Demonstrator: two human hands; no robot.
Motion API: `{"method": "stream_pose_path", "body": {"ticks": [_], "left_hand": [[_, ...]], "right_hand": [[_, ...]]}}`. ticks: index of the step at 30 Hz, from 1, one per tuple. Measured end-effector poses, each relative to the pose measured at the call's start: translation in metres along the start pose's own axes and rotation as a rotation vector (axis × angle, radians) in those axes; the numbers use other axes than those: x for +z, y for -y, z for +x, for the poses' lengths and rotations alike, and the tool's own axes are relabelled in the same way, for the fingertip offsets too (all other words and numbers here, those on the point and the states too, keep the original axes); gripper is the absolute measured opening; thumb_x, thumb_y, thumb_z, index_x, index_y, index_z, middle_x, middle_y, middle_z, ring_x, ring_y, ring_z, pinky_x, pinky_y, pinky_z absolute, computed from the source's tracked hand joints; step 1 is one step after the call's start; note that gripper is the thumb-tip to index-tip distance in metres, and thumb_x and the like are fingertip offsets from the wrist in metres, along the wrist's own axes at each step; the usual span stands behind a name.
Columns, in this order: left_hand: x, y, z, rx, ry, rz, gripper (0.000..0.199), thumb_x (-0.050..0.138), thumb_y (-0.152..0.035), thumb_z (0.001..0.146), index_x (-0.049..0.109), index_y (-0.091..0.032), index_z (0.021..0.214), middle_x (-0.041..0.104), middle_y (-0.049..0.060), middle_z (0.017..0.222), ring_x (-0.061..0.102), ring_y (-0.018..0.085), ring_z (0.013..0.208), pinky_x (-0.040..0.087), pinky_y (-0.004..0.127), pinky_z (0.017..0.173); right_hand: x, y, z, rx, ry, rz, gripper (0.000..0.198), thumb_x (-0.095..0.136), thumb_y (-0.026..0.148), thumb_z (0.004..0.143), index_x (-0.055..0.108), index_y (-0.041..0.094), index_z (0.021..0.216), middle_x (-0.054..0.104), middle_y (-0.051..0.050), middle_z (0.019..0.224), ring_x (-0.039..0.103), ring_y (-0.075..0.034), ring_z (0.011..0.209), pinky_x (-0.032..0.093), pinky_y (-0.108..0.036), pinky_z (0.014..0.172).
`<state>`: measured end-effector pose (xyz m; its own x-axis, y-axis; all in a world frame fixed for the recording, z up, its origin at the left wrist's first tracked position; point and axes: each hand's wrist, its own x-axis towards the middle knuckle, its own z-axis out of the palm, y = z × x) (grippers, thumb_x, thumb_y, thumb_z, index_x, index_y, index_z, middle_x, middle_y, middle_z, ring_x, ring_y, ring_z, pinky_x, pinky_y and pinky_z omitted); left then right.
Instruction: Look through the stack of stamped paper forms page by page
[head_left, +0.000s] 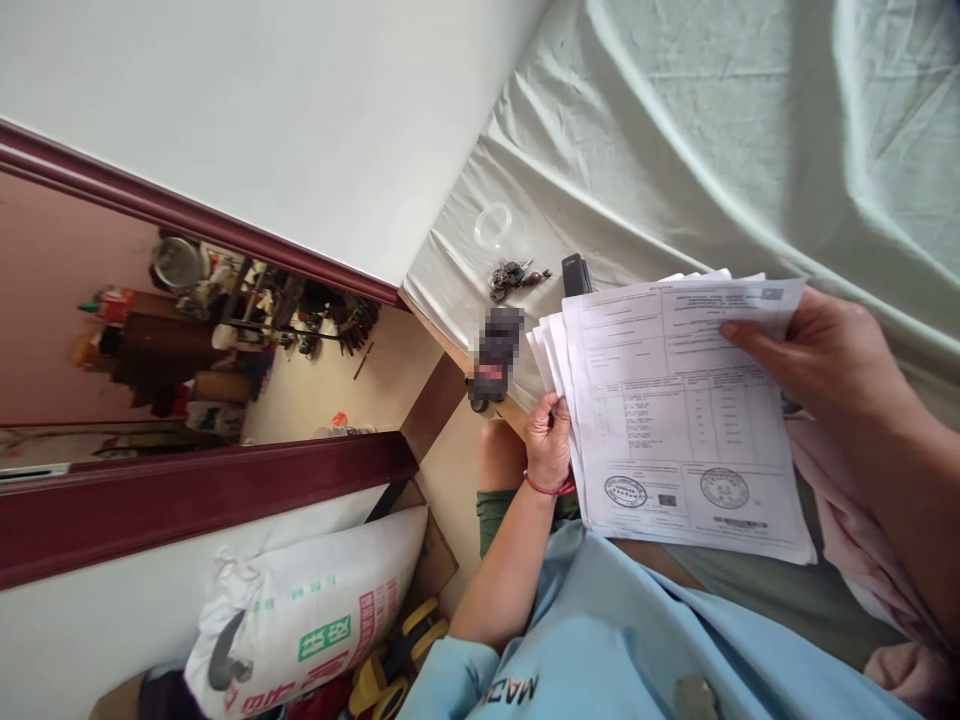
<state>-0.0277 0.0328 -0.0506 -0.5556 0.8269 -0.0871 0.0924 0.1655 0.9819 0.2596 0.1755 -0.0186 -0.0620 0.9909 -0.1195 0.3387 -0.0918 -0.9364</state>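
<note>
A stack of printed papers (pixel 660 430) is held above my lap, fanned out a little along its left and top edges. The top sheet carries a table of small text and two round or oval stamps near its bottom. My left hand (pixel 549 440), a red cord on its wrist, grips the left edge with fingers curled. At the upper right corner, my right hand (pixel 817 345) pinches the stack, thumb on top and the other fingers hidden behind. Just beyond the papers' top edge lies a small black box-shaped object (pixel 575 274), partly covered by them.
On the pale sheet (pixel 675 180) lie a bunch of keys (pixel 514 278) and a clear round plastic piece (pixel 493 226). A blurred dark object (pixel 496 355) sits by the wooden edge. A white printed sack (pixel 322 610) stands at lower left, near a doorway with a maroon frame (pixel 225 510).
</note>
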Motion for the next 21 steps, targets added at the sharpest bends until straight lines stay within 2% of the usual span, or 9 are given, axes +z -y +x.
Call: {"method": "stream_pose_path", "body": {"ticks": [3, 6, 8, 10, 14, 17, 21], "left_hand": [[0.002, -0.004, 0.001, -0.001, 0.01, 0.015, 0.04, 0.083, -0.062, 0.087, 0.081, -0.022, 0.094, 0.077, 0.001, 0.087, 0.069, 0.019, 0.085, 0.058, 0.032, 0.088], [0.002, -0.009, 0.0, -0.023, 0.012, -0.021, 0.036, 0.081, -0.056, 0.088, 0.082, -0.022, 0.099, 0.08, 0.004, 0.098, 0.072, 0.023, 0.099, 0.057, 0.035, 0.098], [0.002, -0.012, -0.001, -0.051, 0.037, -0.064, 0.035, 0.079, -0.051, 0.089, 0.082, -0.023, 0.11, 0.08, 0.005, 0.107, 0.073, 0.026, 0.107, 0.055, 0.038, 0.104], [0.003, -0.016, -0.002, -0.088, 0.07, -0.114, 0.045, 0.079, -0.047, 0.089, 0.076, -0.025, 0.128, 0.078, 0.004, 0.105, 0.073, 0.024, 0.104, 0.056, 0.037, 0.102], [0.007, -0.02, -0.003, -0.129, 0.068, -0.187, 0.081, 0.087, -0.05, 0.085, 0.054, -0.03, 0.156, 0.073, 0.001, 0.093, 0.073, 0.021, 0.088, 0.058, 0.034, 0.091], [0.01, -0.021, -0.003, -0.102, 0.047, -0.179, 0.092, 0.09, -0.057, 0.081, 0.048, -0.03, 0.159, 0.073, 0.002, 0.098, 0.074, 0.021, 0.093, 0.059, 0.034, 0.091], [0.009, -0.018, -0.002, -0.087, 0.009, -0.126, 0.086, 0.09, -0.063, 0.079, 0.056, -0.028, 0.15, 0.075, 0.002, 0.097, 0.074, 0.02, 0.088, 0.059, 0.031, 0.084]], "right_hand": [[0.0, 0.003, 0.001, 0.038, -0.047, -0.086, 0.031, 0.074, 0.048, 0.078, 0.079, 0.027, 0.099, 0.079, -0.002, 0.087, 0.071, -0.026, 0.078, 0.053, -0.041, 0.069], [-0.002, 0.008, 0.001, 0.043, -0.102, -0.108, 0.036, 0.075, 0.045, 0.075, 0.077, 0.028, 0.106, 0.08, -0.004, 0.092, 0.07, -0.027, 0.081, 0.053, -0.043, 0.072], [-0.003, 0.01, 0.001, 0.03, -0.139, -0.116, 0.041, 0.076, 0.044, 0.073, 0.076, 0.028, 0.111, 0.08, -0.005, 0.097, 0.071, -0.028, 0.085, 0.054, -0.043, 0.072], [-0.004, 0.01, 0.0, 0.04, -0.127, -0.064, 0.04, 0.076, 0.045, 0.075, 0.078, 0.028, 0.111, 0.08, -0.005, 0.097, 0.07, -0.028, 0.083, 0.055, -0.041, 0.07], [-0.003, 0.012, -0.001, 0.087, -0.08, 0.025, 0.026, 0.073, 0.045, 0.078, 0.082, 0.025, 0.094, 0.079, -0.004, 0.084, 0.069, -0.024, 0.072, 0.053, -0.039, 0.065], [-0.002, 0.014, -0.002, 0.093, -0.148, 0.01, 0.024, 0.072, 0.041, 0.079, 0.083, 0.025, 0.094, 0.08, -0.004, 0.087, 0.071, -0.025, 0.075, 0.056, -0.041, 0.071], [-0.002, 0.011, -0.002, 0.102, -0.146, 0.087, 0.023, 0.072, 0.035, 0.08, 0.083, 0.025, 0.097, 0.082, -0.004, 0.093, 0.072, -0.023, 0.076, 0.058, -0.04, 0.072]]}}
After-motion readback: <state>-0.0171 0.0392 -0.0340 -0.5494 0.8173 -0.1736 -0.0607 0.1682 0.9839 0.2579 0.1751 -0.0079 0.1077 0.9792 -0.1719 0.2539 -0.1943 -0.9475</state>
